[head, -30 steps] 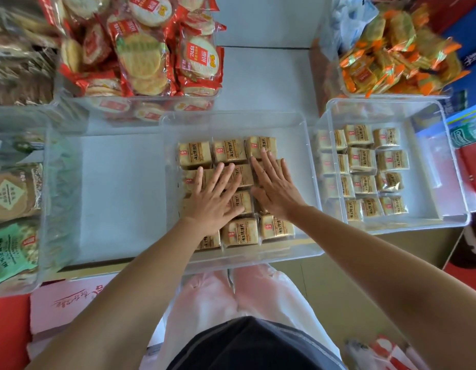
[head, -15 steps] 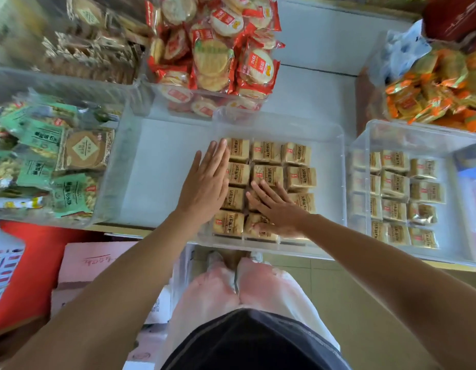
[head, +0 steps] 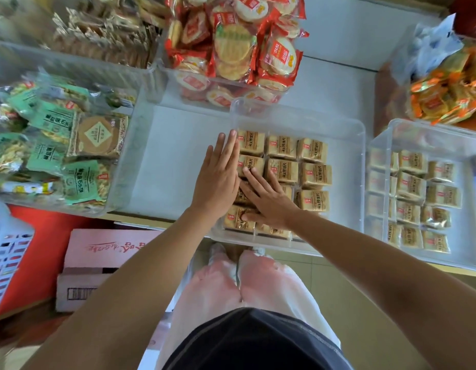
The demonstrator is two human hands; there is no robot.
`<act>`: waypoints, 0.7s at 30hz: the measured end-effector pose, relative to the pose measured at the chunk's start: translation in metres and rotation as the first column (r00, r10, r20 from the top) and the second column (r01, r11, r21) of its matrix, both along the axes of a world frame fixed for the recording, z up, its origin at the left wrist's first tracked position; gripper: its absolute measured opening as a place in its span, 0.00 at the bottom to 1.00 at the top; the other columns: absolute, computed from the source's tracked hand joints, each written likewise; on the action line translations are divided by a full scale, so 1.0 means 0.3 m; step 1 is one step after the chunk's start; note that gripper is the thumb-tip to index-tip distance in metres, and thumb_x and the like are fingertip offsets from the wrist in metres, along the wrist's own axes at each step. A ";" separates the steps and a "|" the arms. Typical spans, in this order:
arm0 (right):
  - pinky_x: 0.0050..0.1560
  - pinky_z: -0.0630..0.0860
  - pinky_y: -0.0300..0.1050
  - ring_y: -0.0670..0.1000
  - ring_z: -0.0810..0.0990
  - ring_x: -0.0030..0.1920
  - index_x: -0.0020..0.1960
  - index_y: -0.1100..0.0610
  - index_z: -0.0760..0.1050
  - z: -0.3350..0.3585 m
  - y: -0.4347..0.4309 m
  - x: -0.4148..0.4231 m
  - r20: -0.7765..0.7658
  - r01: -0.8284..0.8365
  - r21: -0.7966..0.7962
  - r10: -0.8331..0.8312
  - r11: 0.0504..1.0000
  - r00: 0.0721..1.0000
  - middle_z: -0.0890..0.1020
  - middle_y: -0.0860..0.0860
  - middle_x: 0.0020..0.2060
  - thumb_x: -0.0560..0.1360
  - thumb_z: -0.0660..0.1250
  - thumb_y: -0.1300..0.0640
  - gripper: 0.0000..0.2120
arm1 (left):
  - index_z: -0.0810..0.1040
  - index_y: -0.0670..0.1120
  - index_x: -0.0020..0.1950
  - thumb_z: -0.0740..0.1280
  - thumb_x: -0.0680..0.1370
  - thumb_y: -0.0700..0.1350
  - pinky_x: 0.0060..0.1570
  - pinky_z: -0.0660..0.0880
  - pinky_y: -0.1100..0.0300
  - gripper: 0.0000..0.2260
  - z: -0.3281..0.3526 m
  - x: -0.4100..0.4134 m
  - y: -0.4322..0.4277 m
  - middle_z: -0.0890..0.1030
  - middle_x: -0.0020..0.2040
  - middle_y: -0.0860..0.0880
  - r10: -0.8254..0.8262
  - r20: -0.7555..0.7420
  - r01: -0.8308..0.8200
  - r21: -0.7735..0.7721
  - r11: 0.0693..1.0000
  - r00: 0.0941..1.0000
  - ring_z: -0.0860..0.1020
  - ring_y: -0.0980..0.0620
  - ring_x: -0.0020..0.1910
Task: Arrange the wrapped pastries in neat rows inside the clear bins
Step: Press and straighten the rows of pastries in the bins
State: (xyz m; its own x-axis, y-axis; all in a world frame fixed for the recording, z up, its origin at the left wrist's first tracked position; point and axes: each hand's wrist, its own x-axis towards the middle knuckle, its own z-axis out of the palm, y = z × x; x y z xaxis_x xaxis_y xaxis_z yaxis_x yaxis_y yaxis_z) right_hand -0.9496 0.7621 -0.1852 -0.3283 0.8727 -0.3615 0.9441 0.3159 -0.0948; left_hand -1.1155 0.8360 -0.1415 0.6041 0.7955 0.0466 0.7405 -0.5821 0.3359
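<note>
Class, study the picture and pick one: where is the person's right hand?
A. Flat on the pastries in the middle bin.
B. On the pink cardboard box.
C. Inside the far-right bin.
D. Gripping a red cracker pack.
A: the right hand lies with straight, spread fingers on the wrapped pastries in the middle clear bin.

pastries [head: 238, 218] partly under left hand [head: 218, 177], right hand [head: 268, 201] | right bin [head: 431, 128] cut off | far snacks [head: 98, 25] blurred
</note>
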 end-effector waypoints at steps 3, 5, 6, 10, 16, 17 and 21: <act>0.74 0.43 0.63 0.57 0.42 0.76 0.77 0.52 0.43 -0.004 0.005 -0.004 -0.029 0.024 0.043 -0.022 0.999 0.999 0.44 0.56 0.77 0.73 0.48 0.30 0.41 | 0.52 0.39 0.79 0.47 0.82 0.43 0.76 0.54 0.45 0.24 0.002 -0.001 -0.001 0.51 0.80 0.42 0.001 -0.013 -0.001 0.008 1.000 1.000 0.49 0.42 0.78; 0.74 0.45 0.62 0.56 0.44 0.76 0.77 0.52 0.48 -0.009 0.005 -0.005 -0.045 0.045 0.052 -0.043 0.998 0.998 0.46 0.55 0.77 0.74 0.51 0.30 0.40 | 0.54 0.39 0.78 0.42 0.81 0.45 0.76 0.54 0.45 0.26 0.003 -0.002 0.001 0.52 0.79 0.42 -0.006 -0.030 0.006 0.011 1.000 1.000 0.51 0.42 0.78; 0.74 0.45 0.62 0.56 0.44 0.77 0.77 0.52 0.48 -0.012 0.004 -0.007 -0.045 0.056 0.052 -0.054 0.997 0.998 0.46 0.55 0.77 0.74 0.51 0.30 0.40 | 0.54 0.39 0.78 0.42 0.81 0.45 0.76 0.54 0.45 0.26 0.003 -0.002 0.002 0.53 0.79 0.42 -0.009 -0.042 0.010 0.016 1.000 0.999 0.51 0.41 0.78; 0.74 0.42 0.62 0.54 0.39 0.76 0.77 0.52 0.44 0.000 0.008 -0.010 -0.085 0.071 0.011 -0.070 0.997 0.994 0.43 0.53 0.77 0.74 0.49 0.30 0.40 | 0.53 0.40 0.79 0.46 0.81 0.44 0.76 0.52 0.45 0.25 0.005 0.002 0.001 0.52 0.79 0.42 -0.004 -0.115 0.010 0.049 0.999 0.993 0.49 0.41 0.78; 0.73 0.57 0.57 0.53 0.64 0.71 0.76 0.51 0.56 0.103 0.021 0.038 -0.364 0.240 -0.017 -0.230 0.971 0.902 0.59 0.52 0.74 0.79 0.56 0.46 0.27 | 0.54 0.41 0.79 0.51 0.82 0.48 0.76 0.46 0.44 0.26 0.047 0.009 -0.005 0.47 0.80 0.43 -0.020 -0.343 0.044 0.062 0.997 0.939 0.42 0.41 0.78; 0.69 0.67 0.55 0.52 0.72 0.65 0.73 0.52 0.61 0.130 0.013 0.044 -0.419 0.279 -0.011 -0.257 0.960 0.871 0.67 0.52 0.70 0.80 0.57 0.50 0.23 | 0.56 0.42 0.78 0.53 0.82 0.49 0.76 0.45 0.44 0.26 0.056 0.013 -0.011 0.48 0.80 0.42 -0.022 -0.362 0.048 0.065 0.997 0.932 0.43 0.41 0.78; 0.56 0.78 0.46 0.48 0.81 0.53 0.61 0.58 0.77 0.213 -0.039 0.071 -0.527 0.312 0.110 -0.211 0.944 0.823 0.81 0.52 0.55 0.79 0.59 0.61 0.13 | 0.61 0.42 0.77 0.54 0.82 0.51 0.76 0.45 0.43 0.25 0.112 0.041 -0.061 0.54 0.79 0.41 -0.035 -0.397 0.053 0.036 0.998 0.917 0.47 0.40 0.78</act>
State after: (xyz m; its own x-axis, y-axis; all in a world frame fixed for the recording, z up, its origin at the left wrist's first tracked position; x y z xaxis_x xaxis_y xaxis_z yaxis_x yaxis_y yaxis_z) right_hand -0.9284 0.7505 -0.1213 -0.1695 0.9849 -0.0357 0.8309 0.1233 -0.5426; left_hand -1.1033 0.8178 -0.1080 0.6149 0.7703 -0.1685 0.7808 -0.6247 -0.0062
